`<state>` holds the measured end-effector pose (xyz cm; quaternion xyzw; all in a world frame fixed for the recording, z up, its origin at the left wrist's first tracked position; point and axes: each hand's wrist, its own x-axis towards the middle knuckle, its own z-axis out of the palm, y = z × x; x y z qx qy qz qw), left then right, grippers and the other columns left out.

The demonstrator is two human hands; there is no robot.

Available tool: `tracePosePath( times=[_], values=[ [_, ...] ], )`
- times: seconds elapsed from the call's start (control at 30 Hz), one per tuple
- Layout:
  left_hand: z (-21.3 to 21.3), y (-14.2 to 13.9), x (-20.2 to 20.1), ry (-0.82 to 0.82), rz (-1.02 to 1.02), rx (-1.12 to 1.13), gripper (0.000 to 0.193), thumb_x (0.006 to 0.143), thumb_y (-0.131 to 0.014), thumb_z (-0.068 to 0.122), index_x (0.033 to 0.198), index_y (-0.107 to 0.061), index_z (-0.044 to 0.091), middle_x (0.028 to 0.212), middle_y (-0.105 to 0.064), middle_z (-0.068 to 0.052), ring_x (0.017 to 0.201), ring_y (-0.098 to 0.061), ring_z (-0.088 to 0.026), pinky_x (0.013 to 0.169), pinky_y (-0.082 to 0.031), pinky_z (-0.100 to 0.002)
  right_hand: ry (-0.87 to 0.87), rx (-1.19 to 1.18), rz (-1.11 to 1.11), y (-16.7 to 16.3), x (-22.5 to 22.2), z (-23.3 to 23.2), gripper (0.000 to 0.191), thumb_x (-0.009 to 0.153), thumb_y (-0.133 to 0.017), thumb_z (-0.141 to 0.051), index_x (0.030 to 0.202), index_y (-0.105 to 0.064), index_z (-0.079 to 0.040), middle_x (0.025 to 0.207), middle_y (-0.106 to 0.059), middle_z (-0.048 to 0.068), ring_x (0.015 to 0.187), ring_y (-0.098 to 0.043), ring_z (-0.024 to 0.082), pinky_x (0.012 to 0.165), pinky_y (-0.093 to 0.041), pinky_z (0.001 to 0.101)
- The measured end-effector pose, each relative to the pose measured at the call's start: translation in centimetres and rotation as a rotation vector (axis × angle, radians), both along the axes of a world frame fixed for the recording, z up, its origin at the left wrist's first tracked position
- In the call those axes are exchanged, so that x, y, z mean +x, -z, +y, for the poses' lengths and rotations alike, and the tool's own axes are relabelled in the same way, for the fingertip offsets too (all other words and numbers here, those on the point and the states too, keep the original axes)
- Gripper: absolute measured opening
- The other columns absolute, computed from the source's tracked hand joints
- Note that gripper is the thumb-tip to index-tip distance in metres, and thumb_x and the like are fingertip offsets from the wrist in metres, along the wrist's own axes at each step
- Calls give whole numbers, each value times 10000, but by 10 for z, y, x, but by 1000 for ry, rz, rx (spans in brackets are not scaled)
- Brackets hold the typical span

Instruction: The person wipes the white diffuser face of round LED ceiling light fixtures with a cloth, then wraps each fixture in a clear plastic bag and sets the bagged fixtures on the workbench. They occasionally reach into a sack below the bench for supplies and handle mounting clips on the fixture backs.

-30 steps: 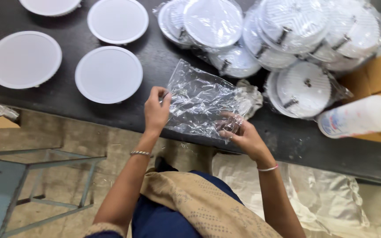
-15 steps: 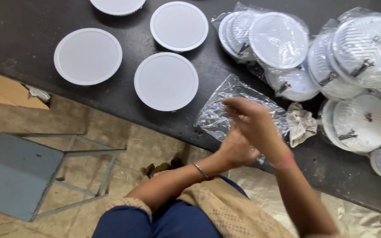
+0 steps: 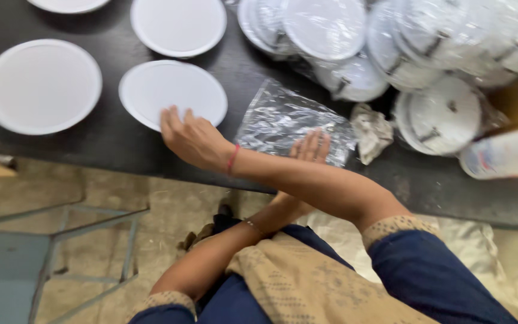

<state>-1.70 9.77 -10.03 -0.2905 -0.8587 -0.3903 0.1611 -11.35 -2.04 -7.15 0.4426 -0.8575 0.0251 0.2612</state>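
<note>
A black table holds several round white discs. My right hand, a red thread at its wrist, reaches across to the left. Its spread fingertips rest on the near rim of one white disc. My left hand comes up under the right forearm and lies flat, fingers apart, on an empty clear plastic bag near the table's front edge. Neither hand grips anything.
More bare white discs lie at the left and the back. A pile of plastic-wrapped discs fills the back right. Near it are a crumpled rag and a white bottle. A metal frame stands on the floor.
Both hands were working the clear bag. My right hand has since left it and crossed left to the white disc, while my left hand has settled flat on the bag.
</note>
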Motion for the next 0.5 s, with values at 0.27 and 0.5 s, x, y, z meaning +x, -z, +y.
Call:
tracePosePath(
  times=[0.27, 0.5],
  values=[
    [36, -31, 11, -116, -62, -47, 853, 795, -742, 174, 1491, -365, -144, 1528, -400, -370, 1494, -299, -469, 1253, -181, -590, -118, -461, -70, -98, -74, 190, 434, 926, -811, -261, 1222, -628, -2, 1158, -699, 178, 1072, -698, 352, 942, -596, 447],
    [55, -27, 5, -341, 75, -531, 160, 755, -650, 26, 915, -655, 24, 1346, -642, -271, 1464, -522, -383, 1261, -296, -487, 267, -1411, -842, -129, 78, 441, 257, 1107, -553, -102, 1277, -695, 29, 1266, -704, 112, 1124, -664, 168, 1019, -531, 306]
  ],
)
